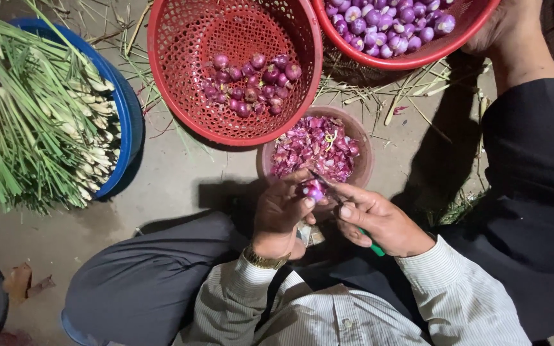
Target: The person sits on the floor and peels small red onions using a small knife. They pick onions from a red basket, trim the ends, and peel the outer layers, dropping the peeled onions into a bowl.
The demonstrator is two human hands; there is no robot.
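Left hand (280, 218) has a tight grip on a small purple shallot (313, 190), fingers curled round it, just above the peel bowl (360, 138). Right hand (379, 221) is clenched on a knife (354, 221) w/ a green handle; the blade touches the shallot. Looks like the peeling step, skin partly off. Next move prob. needs a slow, careful cut, thumb clear of the blade. Near: red basket (181, 96) w/ unpeeled ones, another red basket (418, 61) w/ peeled ones, blue tub (129, 122) of green stalks.

There were two red mesh baskets (173, 77) (418, 59), one blue tub (126, 109) of lemongrass, one brown bowl (361, 138) of peelings, and one green-handled knife (370, 243).
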